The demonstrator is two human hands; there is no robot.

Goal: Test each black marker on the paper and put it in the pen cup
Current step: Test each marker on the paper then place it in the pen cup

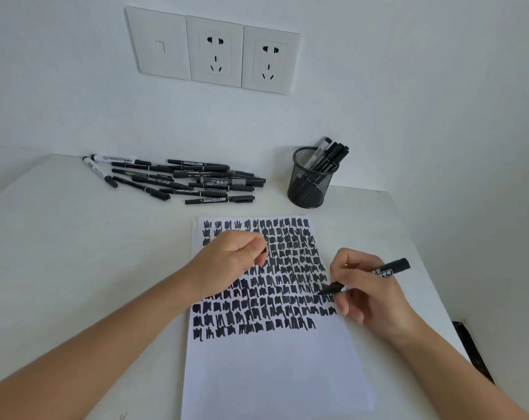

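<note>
A white sheet of paper (272, 368) lies in front of me, its upper half covered in rows of black scribbles. My right hand (369, 292) grips a black marker (390, 266) with its tip touching the paper near the right edge. My left hand (233, 262) rests closed on the paper's upper left, pinching a small dark piece, likely the cap. A pile of several black markers (190, 180) lies at the back left of the table. The black mesh pen cup (310, 183) stands at the back, holding several markers.
The white table (75, 253) meets a white wall carrying three wall plates with sockets (214, 50). The table's right edge (433, 292) runs close to my right hand, and a dark gap (472, 347) shows beyond it.
</note>
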